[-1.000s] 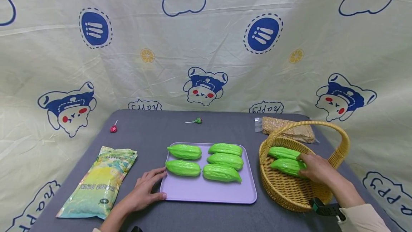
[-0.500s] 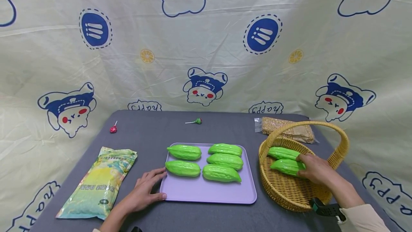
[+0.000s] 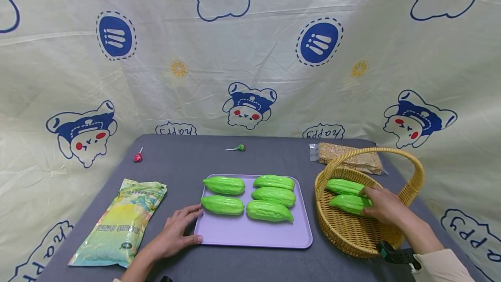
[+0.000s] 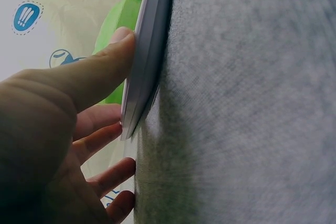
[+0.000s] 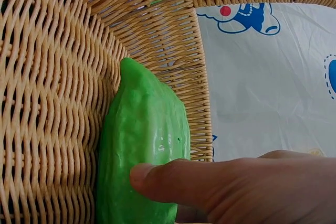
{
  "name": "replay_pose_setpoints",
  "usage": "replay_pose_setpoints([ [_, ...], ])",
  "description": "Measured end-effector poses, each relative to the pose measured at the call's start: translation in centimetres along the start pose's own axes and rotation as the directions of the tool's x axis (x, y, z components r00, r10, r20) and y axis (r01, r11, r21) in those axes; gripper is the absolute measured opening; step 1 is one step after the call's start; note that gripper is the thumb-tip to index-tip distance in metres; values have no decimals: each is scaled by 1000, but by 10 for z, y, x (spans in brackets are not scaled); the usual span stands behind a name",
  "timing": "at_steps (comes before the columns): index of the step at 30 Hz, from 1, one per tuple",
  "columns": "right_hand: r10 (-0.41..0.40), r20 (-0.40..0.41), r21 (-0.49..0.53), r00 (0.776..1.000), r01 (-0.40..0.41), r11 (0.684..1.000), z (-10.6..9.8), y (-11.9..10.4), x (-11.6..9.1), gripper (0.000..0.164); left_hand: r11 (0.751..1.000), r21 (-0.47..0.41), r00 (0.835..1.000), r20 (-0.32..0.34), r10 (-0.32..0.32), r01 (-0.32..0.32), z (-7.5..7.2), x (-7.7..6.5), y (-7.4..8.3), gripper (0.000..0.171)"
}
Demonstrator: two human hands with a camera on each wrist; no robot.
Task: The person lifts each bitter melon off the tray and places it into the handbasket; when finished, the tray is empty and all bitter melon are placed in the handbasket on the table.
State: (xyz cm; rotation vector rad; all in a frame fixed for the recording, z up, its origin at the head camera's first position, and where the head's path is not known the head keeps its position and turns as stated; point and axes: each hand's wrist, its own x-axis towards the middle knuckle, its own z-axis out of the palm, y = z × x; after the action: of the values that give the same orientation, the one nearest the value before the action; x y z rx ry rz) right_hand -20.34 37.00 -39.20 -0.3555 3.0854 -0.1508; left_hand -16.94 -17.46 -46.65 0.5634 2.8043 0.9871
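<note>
In the basket [image 3: 332,234], my right hand [image 3: 385,205] grips the nearer bitter melon [image 3: 346,203]. The right wrist view shows its thumb lying on that bitter melon [image 5: 147,135]; the other fingers are mostly hidden. A second bitter melon [image 3: 344,185] lies behind it, against the basket wall. My left hand [image 3: 176,232] rests at the left edge of the lilac tray [image 3: 254,234], fingers spread. In the left wrist view, the thumb touches the tray's rim [image 4: 149,40]. Several bitter melons [image 3: 270,210] lie on the tray in two columns.
A yellow-green printed bag [image 3: 121,225] lies left of my left hand. A red lollipop [image 3: 138,156] and a green one [image 3: 240,147] sit farther back. Behind the basket is a clear pack of grain [image 3: 348,156]. The basket's handle [image 3: 416,171] arches over the right side.
</note>
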Motion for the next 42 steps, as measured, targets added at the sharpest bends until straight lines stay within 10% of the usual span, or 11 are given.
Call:
replay_pose_setpoints([
  [42,-2,-43,41,999,4,999,-13,-14,-10,53,1000,6,1000,-18,12,-12,0,-2,0,68],
])
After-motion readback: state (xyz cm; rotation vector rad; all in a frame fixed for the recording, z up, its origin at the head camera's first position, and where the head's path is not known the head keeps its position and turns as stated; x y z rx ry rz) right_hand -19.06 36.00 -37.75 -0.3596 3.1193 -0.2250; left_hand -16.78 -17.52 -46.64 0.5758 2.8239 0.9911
